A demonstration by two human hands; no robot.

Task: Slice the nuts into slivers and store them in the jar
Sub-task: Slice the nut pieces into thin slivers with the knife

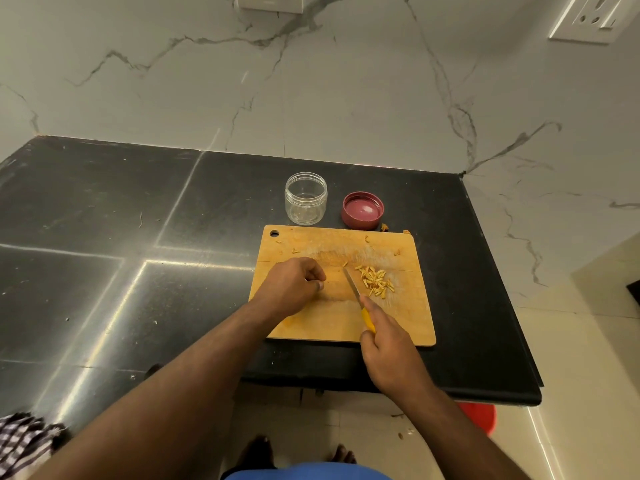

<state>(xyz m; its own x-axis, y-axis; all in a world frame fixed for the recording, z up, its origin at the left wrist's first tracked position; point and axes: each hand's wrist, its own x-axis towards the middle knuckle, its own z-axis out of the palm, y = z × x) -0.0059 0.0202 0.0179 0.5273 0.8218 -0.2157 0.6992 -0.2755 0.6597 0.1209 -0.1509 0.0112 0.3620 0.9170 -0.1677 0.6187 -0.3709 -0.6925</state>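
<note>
A wooden cutting board (311,323) lies on the black counter. A pile of pale nut slivers (374,280) sits right of its middle. My right hand (388,344) grips a yellow-handled knife (354,289), its blade pointing up-left just left of the pile. My left hand (294,287) rests curled on the board's left half, fingertips pinched together; whether a nut is under them is hidden. Behind the board stands a clear jar (306,203), open, with almost nothing inside. Its maroon lid (363,211) lies upside down to the jar's right.
A few nut scraps lie along the board's far edge (384,227). The black counter (104,254) stretches left; its front edge and right end drop to a tiled floor. A marble wall stands behind. A red bucket (479,415) sits below the counter, a checked cloth (24,441) at bottom left.
</note>
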